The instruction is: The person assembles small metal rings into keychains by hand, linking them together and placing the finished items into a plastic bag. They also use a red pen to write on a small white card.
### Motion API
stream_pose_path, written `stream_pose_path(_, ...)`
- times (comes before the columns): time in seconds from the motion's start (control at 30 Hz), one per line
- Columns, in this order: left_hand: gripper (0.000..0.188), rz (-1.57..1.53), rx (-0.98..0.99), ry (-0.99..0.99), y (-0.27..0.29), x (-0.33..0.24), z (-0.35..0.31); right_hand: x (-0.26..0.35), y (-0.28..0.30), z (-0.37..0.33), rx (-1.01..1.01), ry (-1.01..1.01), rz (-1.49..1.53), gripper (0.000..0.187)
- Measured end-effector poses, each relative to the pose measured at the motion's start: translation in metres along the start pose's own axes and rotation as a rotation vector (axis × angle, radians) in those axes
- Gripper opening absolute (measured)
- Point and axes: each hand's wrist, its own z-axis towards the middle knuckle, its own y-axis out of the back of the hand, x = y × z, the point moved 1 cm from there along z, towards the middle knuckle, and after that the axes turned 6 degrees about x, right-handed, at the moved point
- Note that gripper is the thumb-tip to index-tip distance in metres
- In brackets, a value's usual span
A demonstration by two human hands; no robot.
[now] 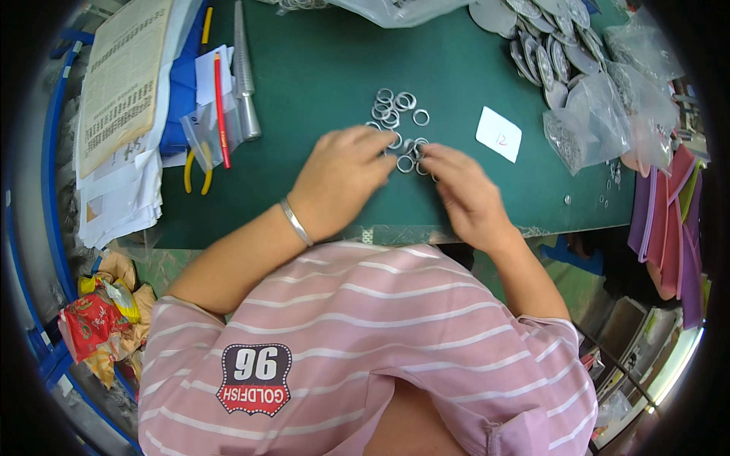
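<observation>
- Mid-frame, I find rings [417, 150] partly hidden by the left hand [338, 178] and right hand [465, 190].
- The bag [403, 9], top centre, is cut off.
- I can't identify the tiny piece [567, 200], right of centre.

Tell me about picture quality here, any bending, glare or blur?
Head view: fisheye bending curves the blue rack, corners black; head view: a bright strip glares at lower right; head view: the right hand looks slightly soft, while the rings stay readable.

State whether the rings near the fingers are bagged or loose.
Loose: the rings lie uncovered on the green table, some overlapping, one set slightly apart.
</observation>
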Motion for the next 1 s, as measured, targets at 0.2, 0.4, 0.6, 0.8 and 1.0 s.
stream_pose_path(0.2,0.016,0.021,-0.199,0.034,0.004,0.013,0.013,-0.012,0.011,-0.025,-0.334,-0.314,0.007,0.019)
stream_pose_path(0.4,0.016,-0.123,-0.282,0.092,0.008,-0.004,0.008,-0.01,-0.007,-0.01,-0.256,-0.064,-0.144,0.047)
stream_pose_path(0.6,0.015,-0.175,-0.291,0.191,0.012,-0.02,-0.011,-0.014,-0.013,-0.026,-0.176,-0.231,0.181,0.07)
stream_pose_path(0.8,0.016,-0.25,-0.173,0.169,0.0,-0.031,-0.017,-0.015,-0.013,-0.028,-0.209,-0.115,0.091,0.065)
stream_pose_path(1.0,0.018,-0.26,-0.079,0.054,-0.009,-0.034,-0.006,-0.014,-0.011,-0.037,-0.36,-0.161,0.193,0.063)
